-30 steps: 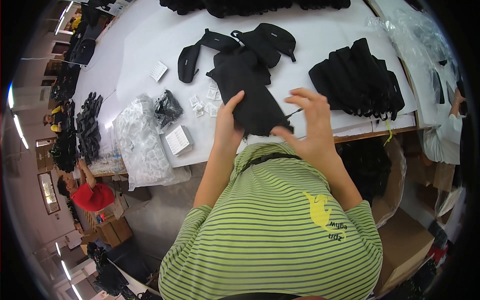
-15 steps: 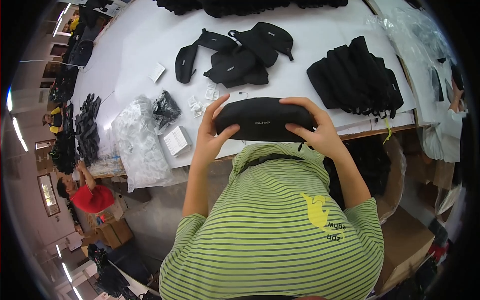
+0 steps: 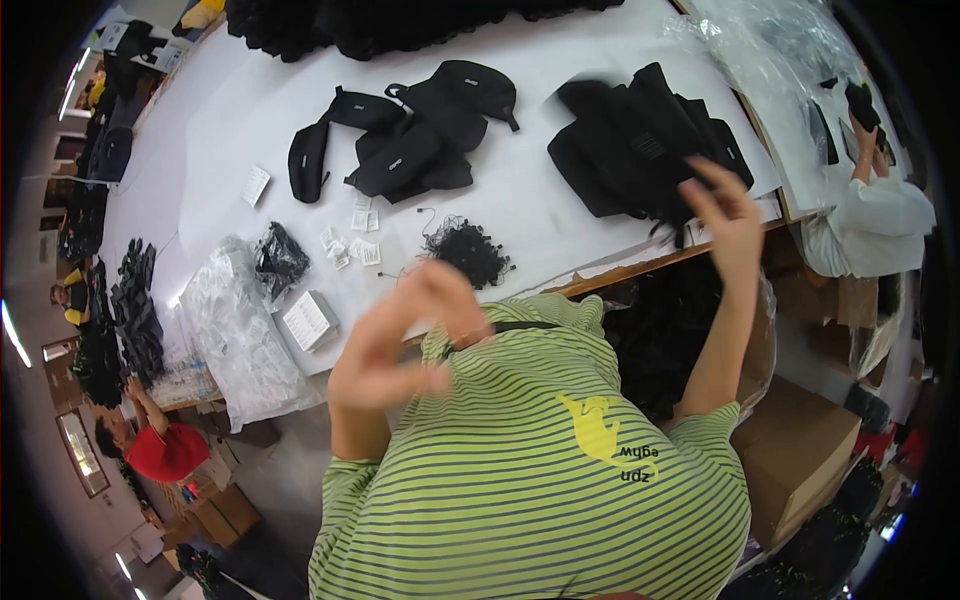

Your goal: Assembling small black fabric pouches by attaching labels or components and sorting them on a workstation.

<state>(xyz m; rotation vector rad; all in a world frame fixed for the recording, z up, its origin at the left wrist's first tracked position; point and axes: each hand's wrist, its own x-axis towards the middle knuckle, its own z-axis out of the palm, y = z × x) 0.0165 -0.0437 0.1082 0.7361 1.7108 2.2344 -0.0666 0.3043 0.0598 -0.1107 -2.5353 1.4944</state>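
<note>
My left hand (image 3: 405, 340), smeared by motion, hovers at the table's near edge with curved fingers and a separate thumb; nothing shows in it. To the right my right hand (image 3: 725, 215) is raised with fingers spread at the lower right edge of a black fabric pouch (image 3: 645, 135). That pouch lies over the stack of black pouches (image 3: 590, 185), its far left corner blurred. Whether the fingertips still touch it is hard to tell. Between my hands, farther in, sits a small heap of thin black cords (image 3: 468, 252).
Several black pouches (image 3: 415, 160) lie mid-table. Left are small white packets (image 3: 350, 248), a white box (image 3: 310, 320), a clear plastic bag (image 3: 240, 340) and a crumpled black bag (image 3: 280, 255). A carton (image 3: 795, 465) stands lower right. Other people work at both sides.
The pouch that both hands held in front of me has left them. My right hand has moved right to the stack; my left has dropped lower. The cord heap is now uncovered.
</note>
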